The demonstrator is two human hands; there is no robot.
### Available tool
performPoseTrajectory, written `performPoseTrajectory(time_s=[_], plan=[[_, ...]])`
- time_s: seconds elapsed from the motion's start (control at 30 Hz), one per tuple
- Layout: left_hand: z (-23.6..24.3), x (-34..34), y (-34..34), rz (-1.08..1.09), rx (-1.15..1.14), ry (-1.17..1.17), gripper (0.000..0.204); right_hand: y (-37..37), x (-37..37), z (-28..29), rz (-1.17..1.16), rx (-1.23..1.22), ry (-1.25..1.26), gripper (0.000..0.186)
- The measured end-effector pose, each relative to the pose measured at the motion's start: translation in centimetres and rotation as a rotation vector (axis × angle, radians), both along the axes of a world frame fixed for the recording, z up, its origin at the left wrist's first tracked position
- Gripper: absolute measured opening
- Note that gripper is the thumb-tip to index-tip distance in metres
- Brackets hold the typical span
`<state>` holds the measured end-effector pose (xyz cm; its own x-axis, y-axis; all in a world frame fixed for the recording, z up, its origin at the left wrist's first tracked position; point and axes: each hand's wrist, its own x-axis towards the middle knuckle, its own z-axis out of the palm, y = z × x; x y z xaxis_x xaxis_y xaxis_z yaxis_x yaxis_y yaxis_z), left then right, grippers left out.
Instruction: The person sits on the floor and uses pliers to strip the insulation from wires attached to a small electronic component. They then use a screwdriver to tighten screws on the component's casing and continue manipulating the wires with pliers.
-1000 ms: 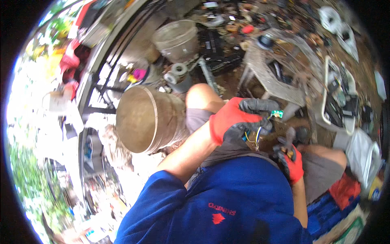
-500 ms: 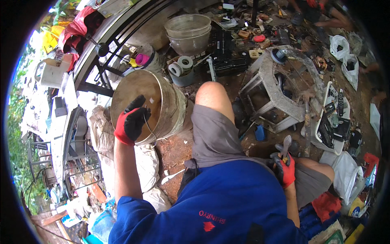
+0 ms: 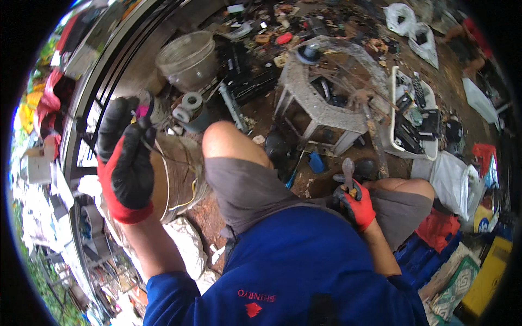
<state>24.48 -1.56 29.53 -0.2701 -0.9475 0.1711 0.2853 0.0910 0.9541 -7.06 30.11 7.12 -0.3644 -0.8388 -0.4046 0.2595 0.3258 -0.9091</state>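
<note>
My left hand [image 3: 128, 163], in a red and black glove, is raised over the large round bucket [image 3: 162, 204] at the left. Its thumb and fingers pinch a thin dark cable [image 3: 169, 158], which trails toward the bucket's rim. By my right thigh, my right hand [image 3: 357, 206], gloved the same way, is closed round a pair of pliers [image 3: 348, 171]. The grey metal head points away from me, and a bit of yellow handle shows; the rest is hidden in the palm.
A dirty grey frame stool [image 3: 312, 106] stands ahead. To its right, a white basket [image 3: 432, 146] holds remote controls and black parts. Clear tubs [image 3: 187, 62], a pail with tape-like rolls [image 3: 196, 120] and scattered scrap lie beyond. White bags [image 3: 451, 179] rest at the right.
My left hand has risen closer with the cable and moved left. The view has swung right, shifting the surroundings leftward. My right hand keeps its hold on the pliers.
</note>
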Motion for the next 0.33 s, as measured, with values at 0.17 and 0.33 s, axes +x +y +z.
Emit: performPoseTrajectory(time_s=[0.17, 0.33], plan=[[-3.4, -11.2, 1.6, -0.195, 0.149, 0.256, 0.036, 0.7, -0.9, 1.4, -0.072, -0.082, -0.024, 0.037], [-7.7, -18.5, 2.8, -0.457, 0.348, 0.349, 0.033, -0.3, -1.8, 3.7, -0.168, -0.223, -0.131, 0.045]])
